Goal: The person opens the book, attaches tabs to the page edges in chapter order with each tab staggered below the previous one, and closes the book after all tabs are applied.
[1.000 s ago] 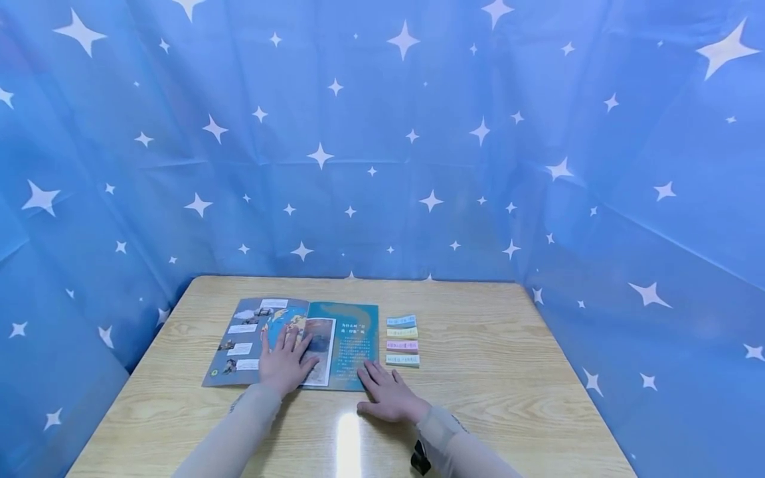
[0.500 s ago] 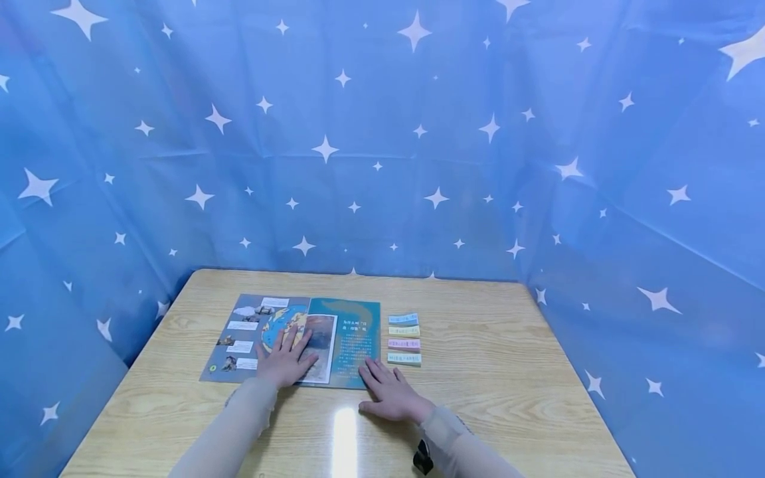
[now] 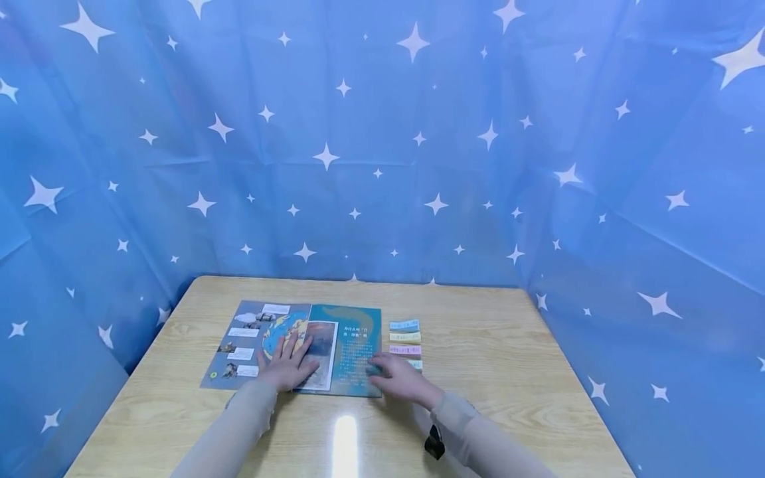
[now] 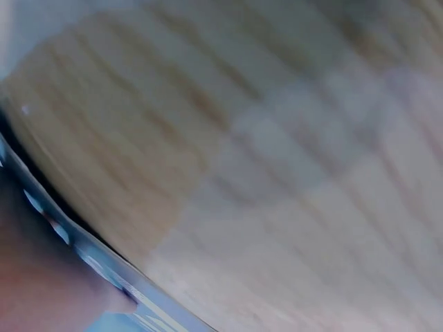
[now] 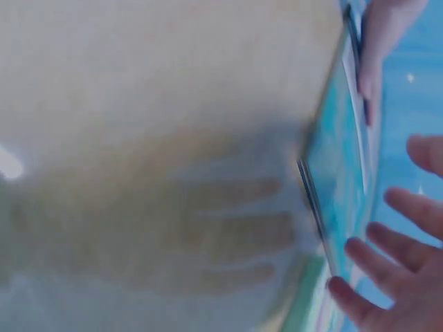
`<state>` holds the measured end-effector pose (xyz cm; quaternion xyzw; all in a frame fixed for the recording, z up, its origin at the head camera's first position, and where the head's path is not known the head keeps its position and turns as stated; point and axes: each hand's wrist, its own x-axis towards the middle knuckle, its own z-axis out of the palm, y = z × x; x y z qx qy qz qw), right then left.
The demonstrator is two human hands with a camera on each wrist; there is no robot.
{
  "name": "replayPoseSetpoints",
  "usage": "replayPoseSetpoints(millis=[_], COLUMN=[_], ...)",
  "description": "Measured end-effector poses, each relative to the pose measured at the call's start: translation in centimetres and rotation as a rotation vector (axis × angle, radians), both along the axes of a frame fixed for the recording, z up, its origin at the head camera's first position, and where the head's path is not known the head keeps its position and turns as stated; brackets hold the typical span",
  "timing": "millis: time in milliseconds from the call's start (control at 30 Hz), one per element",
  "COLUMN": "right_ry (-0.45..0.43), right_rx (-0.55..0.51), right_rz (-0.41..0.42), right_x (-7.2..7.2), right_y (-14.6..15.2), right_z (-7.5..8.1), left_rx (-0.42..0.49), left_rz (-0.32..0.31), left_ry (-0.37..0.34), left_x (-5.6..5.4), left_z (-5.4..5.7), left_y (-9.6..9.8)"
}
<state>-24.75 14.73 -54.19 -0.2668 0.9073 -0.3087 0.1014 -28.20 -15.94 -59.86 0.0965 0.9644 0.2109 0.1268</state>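
Note:
A magazine lies open on the table, with a globe picture on its grey left page and a framed painting on its teal right page. My left hand rests flat with fingers spread, over the globe and the painting's left side. Above the magazine's lower right edge is my right hand, its spread fingers holding nothing in the right wrist view. Handwritten paper strips in blue, yellow and pink lie right of the magazine. The lowest, green strip is partly hidden behind my right hand.
The wooden table ends at a blue star-patterned curtain behind and on both sides. A small black object hangs below my right wrist. Bright glare falls on the table near the front.
My right hand has lifted off the magazine's lower right corner and shifted slightly right and away from me, now overlapping the green strip. My left hand stays in place on the pages.

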Motion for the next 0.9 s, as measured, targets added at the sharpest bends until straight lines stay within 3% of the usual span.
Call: replayPoseSetpoints(millis=[200,400,633,900], right_ry=[0.076,0.143,0.147,0.132], right_rx=[-0.118,-0.097,-0.025,0.008], right_rz=[-0.205,-0.294,-0.417,-0.486], right_x=[-2.7,-5.1,-7.4,-8.8], right_y=[2.1,4.1,5.5,6.1], right_z=[1.2,2.0,1.1,-0.2], left_rx=[-0.015,-0.031,-0.024,-0.034], left_rz=[0.004,0.002,0.011,0.009], left_ry=[0.038,0.05,0.033,0.03], left_x=[0.0,0.1,0.0,0.2], left_z=[-0.5,-0.7,-0.5,-0.4], left_y=[0.1,0.2,0.0,0.1])
